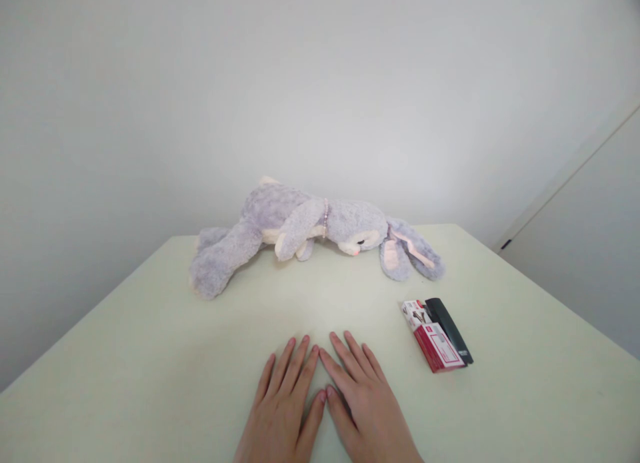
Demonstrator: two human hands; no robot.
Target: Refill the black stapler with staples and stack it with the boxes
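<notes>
My left hand [283, 406] and my right hand [363, 400] lie flat, palms down, on the pale table [125, 356] near its front edge. Their thumbs and forefingers touch each other. Neither hand holds anything. A grey-lilac plush rabbit [300, 226] lies on its side across the far part of the table, its long ears pointing right. To the right of my right hand sits a red and white small box [434, 336] with a black flat object [450, 328] lying against its right side.
A plain white wall rises behind the table. A white cabinet or door panel [590, 230] stands at the right beyond the table's edge.
</notes>
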